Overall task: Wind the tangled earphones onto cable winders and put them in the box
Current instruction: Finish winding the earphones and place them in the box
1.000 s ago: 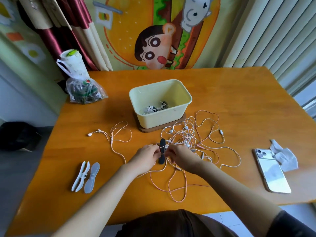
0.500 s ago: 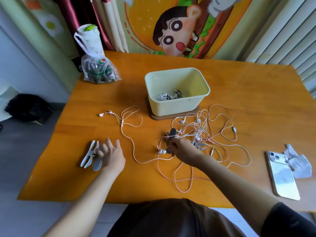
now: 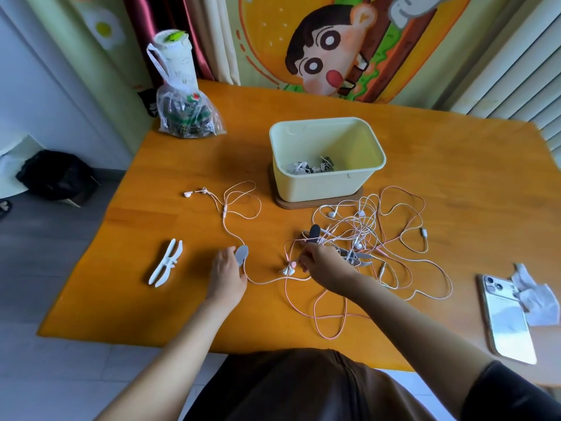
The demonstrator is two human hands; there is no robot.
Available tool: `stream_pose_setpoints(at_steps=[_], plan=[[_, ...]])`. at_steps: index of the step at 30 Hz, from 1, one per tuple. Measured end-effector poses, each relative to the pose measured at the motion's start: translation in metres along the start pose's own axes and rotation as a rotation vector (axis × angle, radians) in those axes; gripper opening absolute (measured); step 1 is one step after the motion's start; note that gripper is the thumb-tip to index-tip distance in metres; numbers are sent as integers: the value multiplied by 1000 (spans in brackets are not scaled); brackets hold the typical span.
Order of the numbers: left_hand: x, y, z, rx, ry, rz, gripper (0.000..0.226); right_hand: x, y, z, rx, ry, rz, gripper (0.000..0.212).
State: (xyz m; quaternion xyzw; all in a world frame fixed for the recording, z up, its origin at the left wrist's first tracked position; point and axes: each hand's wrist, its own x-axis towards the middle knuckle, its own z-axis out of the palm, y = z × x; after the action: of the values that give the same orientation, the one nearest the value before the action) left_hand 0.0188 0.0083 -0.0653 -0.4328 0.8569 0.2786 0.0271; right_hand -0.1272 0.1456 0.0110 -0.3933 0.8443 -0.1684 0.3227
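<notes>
- Currently, the left hand [image 3: 228,276] holds a grey winder [image 3: 242,255], fingers curled about it, low over the table [image 3: 455,177].
- Right hand [image 3: 323,265], fingers curled, pinches a black winder [image 3: 314,231] amid pink cable.
- Tangled earphones [image 3: 367,235] lie spread just beyond and right of that hand.
- White winder [image 3: 166,262] lies apart, leftward.
- Box [image 3: 326,183] stands beyond the tangle, wound earphones inside.

Mid-frame, the left hand [image 3: 226,278] holds a grey cable winder [image 3: 242,254]; the right hand [image 3: 323,265] grips a black cable winder [image 3: 314,231] amid tangled earphones [image 3: 368,230].
</notes>
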Motion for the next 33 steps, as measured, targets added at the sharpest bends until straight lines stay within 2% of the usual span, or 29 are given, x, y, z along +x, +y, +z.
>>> stream_pose_setpoints(at_steps=[3,6,11,14,17,21,24,26,33], plan=[[-4,-5,2,193,13,-118,37,-1,3,-3,-9,40,5,21],[-4,-10,1,184,-49,-140,29,-2,4,-9,-43,50,-8,21],[-4,10,-9,-13,-139,-88,22,4,-9,-35,-97,144,-50,26],[-9,34,-17,-120,-158,-28,18,4,-31,-55,32,277,-123,21],[-16,61,-25,-333,-165,19,16,-2,-51,-64,187,393,-206,17],[-23,90,-30,-660,-231,-21,14,-7,-49,-46,190,353,-201,15],[-24,101,-32,-778,-267,-34,19,-11,-34,-28,117,288,-158,17],[-27,105,-34,-852,-297,-49,12,-15,-27,-23,110,268,-131,20],[-35,118,-43,-1065,-343,-90,13,-22,-22,-24,84,376,-89,20]])
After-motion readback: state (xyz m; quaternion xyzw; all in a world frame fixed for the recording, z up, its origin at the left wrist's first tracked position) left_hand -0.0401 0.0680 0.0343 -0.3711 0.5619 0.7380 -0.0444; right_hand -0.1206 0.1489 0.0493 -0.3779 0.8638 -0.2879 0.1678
